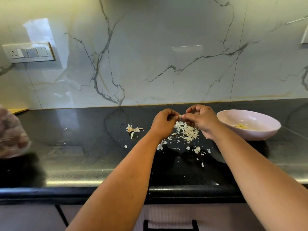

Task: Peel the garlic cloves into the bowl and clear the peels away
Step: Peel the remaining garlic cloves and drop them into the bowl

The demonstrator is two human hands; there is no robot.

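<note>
Both hands meet above the black counter (83, 147) around one small garlic clove (179, 116). My left hand (164, 123) grips the clove from the left with curled fingers. My right hand (200, 120) pinches its other end between thumb and fingertip. Under the hands lies a heap of white garlic peels (188, 132), with scraps scattered toward the counter's front. To the right stands a pale pink bowl (268, 120) with a few peeled yellowish cloves (240, 126) inside. A bare garlic stem with root (132, 129) lies left of the hands.
A clear plastic bag (11, 135) with brownish contents sits at the left edge. A marble backsplash (150, 55) rises behind the counter, with a switch panel (28, 52) at the left. The counter's rounded front edge (66, 190) runs across, cabinet fronts below.
</note>
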